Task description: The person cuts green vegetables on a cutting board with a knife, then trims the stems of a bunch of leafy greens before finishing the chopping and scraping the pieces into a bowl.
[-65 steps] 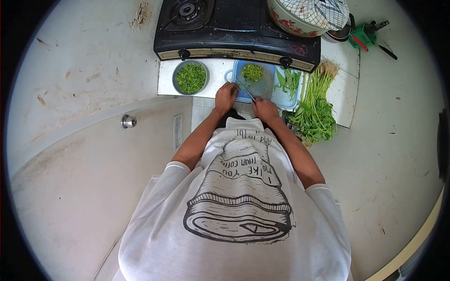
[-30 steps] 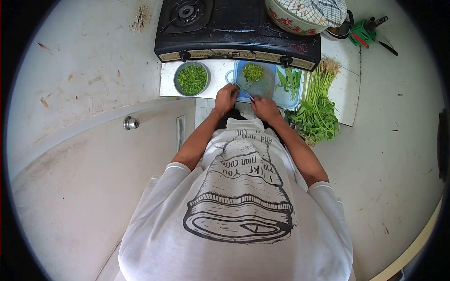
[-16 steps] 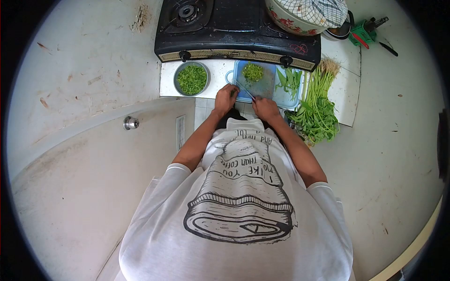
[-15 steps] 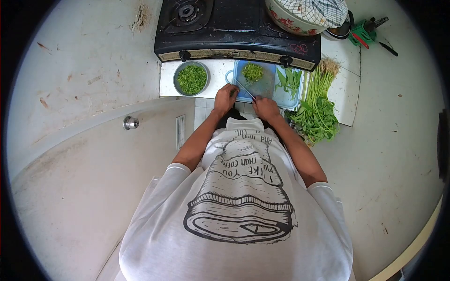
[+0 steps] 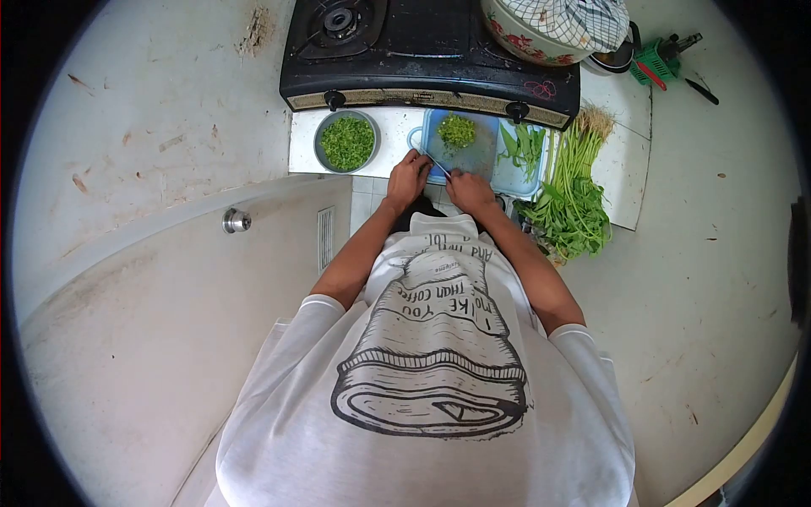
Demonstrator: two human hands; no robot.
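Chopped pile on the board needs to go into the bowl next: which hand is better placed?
Probably left: the left hand rests at the board's left edge, on the bowl's side, while the right hand grips the knife.

White short-sleeved T-shirt [image 5: 431,355] with black coffee-cup print

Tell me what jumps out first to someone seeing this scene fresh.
The two hands, left hand and right hand, meet at the near edge of a blue cutting board, the right one holding a knife. A pile of chopped greens lies on the board, a full bowl sits left, and long leafy stalks lie right.
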